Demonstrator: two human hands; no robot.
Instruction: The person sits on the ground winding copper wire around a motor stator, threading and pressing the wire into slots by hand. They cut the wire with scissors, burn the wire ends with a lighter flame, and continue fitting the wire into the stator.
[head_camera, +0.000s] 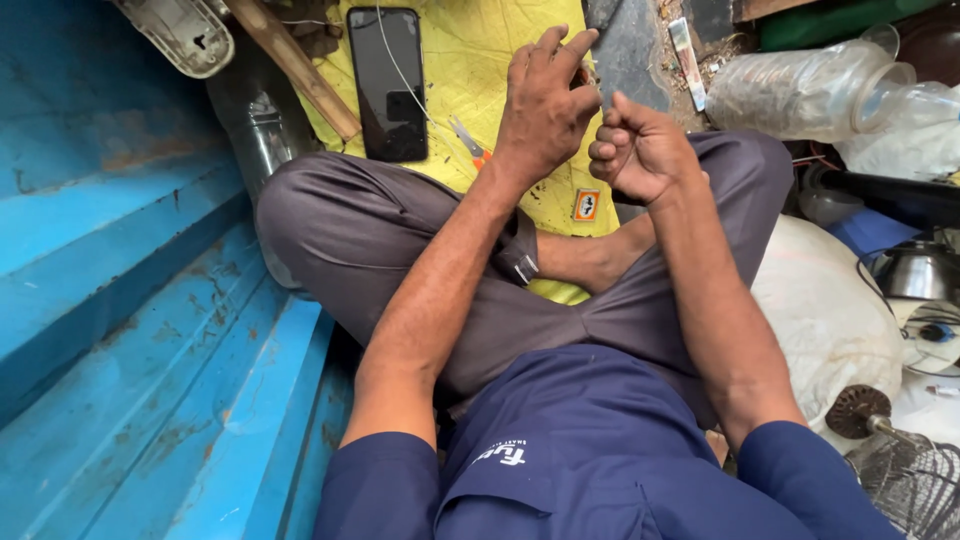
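Note:
I sit cross-legged with both hands raised over a yellow cloth (480, 60). My left hand (545, 105) pinches a small dark piece between thumb and fingers; the piece is too small to identify. Touching it at the fingertips, my right hand (640, 150) is curled into a loose fist with the thumb up. I cannot see whether anything lies inside that fist. On the cloth just left of my hands lie a black phone (388, 80), face up, and small orange-handled cutters (470, 142).
Blue painted steps (120, 300) fill the left. A wooden stick (295, 65) and a white plastic casing (185, 35) lie at top left. At right are a clear plastic jar (800, 90), a white sack (830, 320), a metal bowl (915, 270) and a fan motor (858, 410).

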